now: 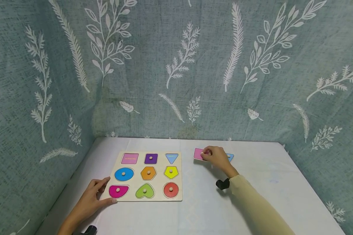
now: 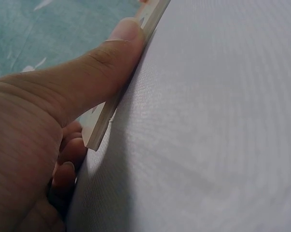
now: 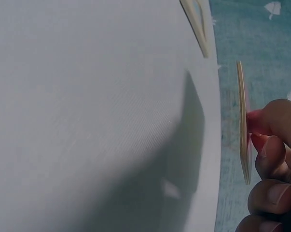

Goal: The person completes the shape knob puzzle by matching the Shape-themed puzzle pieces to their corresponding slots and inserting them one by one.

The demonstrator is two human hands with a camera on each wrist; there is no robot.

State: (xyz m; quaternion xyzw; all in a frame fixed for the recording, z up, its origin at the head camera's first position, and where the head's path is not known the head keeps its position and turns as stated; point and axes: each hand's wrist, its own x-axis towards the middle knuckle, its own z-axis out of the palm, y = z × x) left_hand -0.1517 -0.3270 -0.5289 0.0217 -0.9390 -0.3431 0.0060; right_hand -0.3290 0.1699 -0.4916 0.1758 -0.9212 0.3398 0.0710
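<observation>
A wooden puzzle board lies flat at the left of the table in the head view, with knobbed shapes in several of its recesses. My left hand grips its near left corner, thumb along the front edge and other fingers at the left side. To the right of the board, my right hand pinches the knob of a pink puzzle piece, held above the table. Seen edge-on in the right wrist view, the piece is a thin wooden slab. A blue piece is partly hidden behind the right hand.
The pink rectangular recess and the blue triangular recess show no knob. A white cloth covers the table. Leaf-patterned green fabric rises behind and at both sides. Black straps sit at the wrists.
</observation>
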